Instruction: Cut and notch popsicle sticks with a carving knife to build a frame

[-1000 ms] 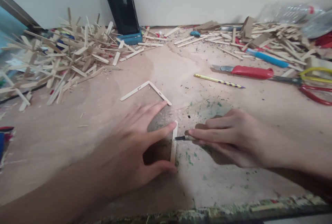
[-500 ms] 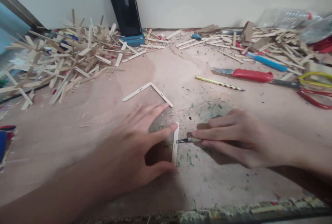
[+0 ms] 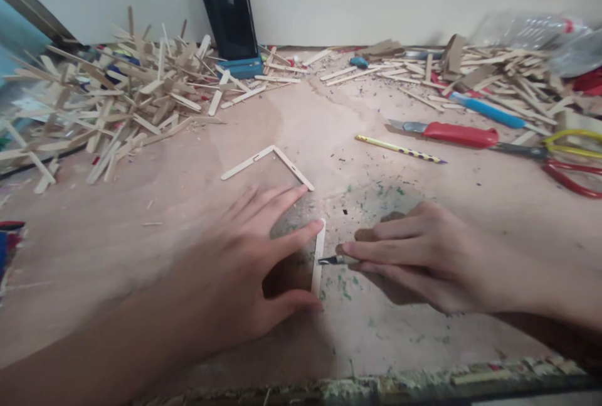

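In the head view, a pale popsicle stick (image 3: 318, 248) lies on the table, pointing away from me. The fingers of my left hand (image 3: 254, 249) are spread; its index finger rests on the far end and its thumb on the near end, holding the stick between them. My right hand (image 3: 423, 255) pinches a small craft knife (image 3: 333, 260), with most of the handle hidden by the fingers. The blade tip touches the stick near its middle. Farther off, two notched popsicle sticks (image 3: 294, 169) form a corner, close to my left fingertips.
A heap of popsicle sticks (image 3: 155, 89) spreads at the back left beside a propped phone (image 3: 224, 7). To the right lie a yellow pencil (image 3: 399, 149), a red utility knife (image 3: 461, 134), scissors (image 3: 571, 167), more sticks and plastic bottles (image 3: 527, 29). Green shavings dot the wooden table (image 3: 301, 117).
The knife blade has shifted slightly left and nearer to me across the stick. My left hand stays in place on the stick. The camera view has moved a little.
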{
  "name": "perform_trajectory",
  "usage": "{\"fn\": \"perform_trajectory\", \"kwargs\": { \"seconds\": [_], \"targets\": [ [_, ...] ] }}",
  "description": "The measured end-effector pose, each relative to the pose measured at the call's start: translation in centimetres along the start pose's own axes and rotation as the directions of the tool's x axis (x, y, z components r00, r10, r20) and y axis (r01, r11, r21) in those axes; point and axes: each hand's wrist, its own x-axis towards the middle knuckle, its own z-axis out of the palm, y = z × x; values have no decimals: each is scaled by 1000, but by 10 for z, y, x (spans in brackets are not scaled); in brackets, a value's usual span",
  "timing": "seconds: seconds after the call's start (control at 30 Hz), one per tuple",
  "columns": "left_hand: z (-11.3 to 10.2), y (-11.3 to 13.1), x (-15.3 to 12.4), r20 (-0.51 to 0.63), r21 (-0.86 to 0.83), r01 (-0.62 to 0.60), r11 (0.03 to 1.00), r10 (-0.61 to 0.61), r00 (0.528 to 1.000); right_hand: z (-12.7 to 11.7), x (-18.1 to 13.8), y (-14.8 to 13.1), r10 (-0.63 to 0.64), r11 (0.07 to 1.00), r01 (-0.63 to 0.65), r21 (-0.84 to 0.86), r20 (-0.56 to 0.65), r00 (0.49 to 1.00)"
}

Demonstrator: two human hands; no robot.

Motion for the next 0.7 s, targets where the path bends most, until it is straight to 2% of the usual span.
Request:
{"fn": "perform_trajectory", "kwargs": {
  "seconds": [0.13, 0.37, 0.53, 0.7],
  "targets": [
    [1, 0, 0, -12, 6, 13, 1000, -13, 1000, 5, -3, 0, -14, 999, 12, -45, -30, 999],
    [1, -2, 1, -16, -16, 8, 1000, -8, 1000, 6, 0, 1, -39, 991, 39, -127, -1, 999],
    [1, -3, 0, -21, -16, 4, 1000, -5, 1000, -1, 3, -3, 24, 998, -22, 59, -44, 999],
    [-1, -2, 1, -6, 5, 3, 1000, -3, 1000, -5, 2, -3, 31, 998, -31, 60, -5, 1000]
  ]
}}
